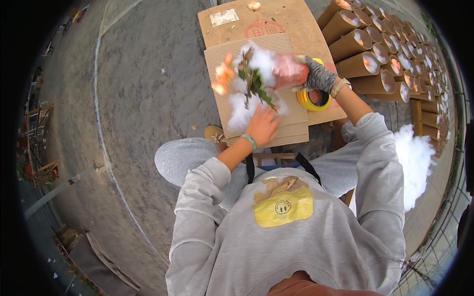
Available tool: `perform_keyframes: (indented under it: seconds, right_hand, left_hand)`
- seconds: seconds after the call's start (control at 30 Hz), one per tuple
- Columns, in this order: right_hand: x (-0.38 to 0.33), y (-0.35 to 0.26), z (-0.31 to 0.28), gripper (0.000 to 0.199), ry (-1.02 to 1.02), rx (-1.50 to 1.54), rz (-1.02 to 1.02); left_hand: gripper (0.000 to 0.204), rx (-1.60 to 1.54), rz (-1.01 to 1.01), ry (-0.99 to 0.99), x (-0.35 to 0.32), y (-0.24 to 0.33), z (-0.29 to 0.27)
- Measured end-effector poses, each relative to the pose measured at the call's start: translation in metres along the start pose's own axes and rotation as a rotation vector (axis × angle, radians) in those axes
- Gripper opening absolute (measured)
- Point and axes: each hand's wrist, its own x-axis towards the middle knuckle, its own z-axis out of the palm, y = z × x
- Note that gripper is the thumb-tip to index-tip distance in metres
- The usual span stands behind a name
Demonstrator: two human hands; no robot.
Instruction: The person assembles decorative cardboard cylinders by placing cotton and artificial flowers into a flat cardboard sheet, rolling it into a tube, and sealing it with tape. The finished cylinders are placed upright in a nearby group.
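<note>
My right hand [321, 76], in a grey glove, is closed round a pinkish wrapped bundle [290, 71] blurred by motion. To its left are peach-orange flowers [223, 75] and dark green leaves [256, 83], apparently part of the same bunch. White fluffy stuffing [261, 63] sits among the leaves, and more white fluff [239, 113] lies below on a corrugated cardboard sheet [291, 130]. My bare left hand [264, 126] has its fingers stretched out over that fluff, just under the leaf tips. Under my right wrist lies a roll of yellow tape [314, 100].
A larger cardboard board [306, 24] supports the sheet, with a loose peach blossom [254, 5] at its far edge. Many brown cardboard tubes [353, 44] holding white fluff and flowers are stacked at right. A big heap of white fluff [414, 160] rests beside my right arm.
</note>
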Motion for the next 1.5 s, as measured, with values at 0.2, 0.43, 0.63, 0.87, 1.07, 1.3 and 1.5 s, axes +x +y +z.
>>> perform_keyframes:
  seconds: [0.2, 0.43, 0.63, 0.87, 1.07, 1.3, 1.5]
  right_hand:
    - [0.029, 0.029, -0.013, 0.050, 0.119, -0.329, -0.020]
    - [0.020, 0.064, -0.048, 0.045, 0.509, -0.786, -0.348]
    - [-0.015, 0.152, -0.062, 0.044, 0.716, -1.379, -0.565]
    - [-0.012, 0.189, -0.076, 0.049, 0.608, -0.977, -0.468]
    - [0.019, 0.179, -0.106, 0.025, 0.267, -1.080, -0.313]
    - [-0.003, 0.197, -0.067, 0.022, 0.563, 0.297, -0.198]
    - [-0.029, 0.177, -0.042, 0.042, 0.578, -0.553, -0.303]
  left_hand:
    - [0.075, -0.209, 0.171, 0.281, 0.060, 0.053, -0.039]
    - [0.084, 0.151, -0.296, -0.042, 0.132, -0.008, -0.046]
    - [0.083, 0.110, -0.154, -0.024, 0.128, -0.007, -0.035]
    - [0.081, 0.216, -0.060, 0.150, 0.117, -0.002, -0.023]
    - [0.090, 0.042, -0.063, 0.006, 0.110, -0.005, -0.031]
    - [0.102, 0.108, -0.016, -0.065, 0.100, -0.003, -0.038]
    - [0.112, 0.130, -0.016, -0.111, 0.099, -0.002, -0.041]
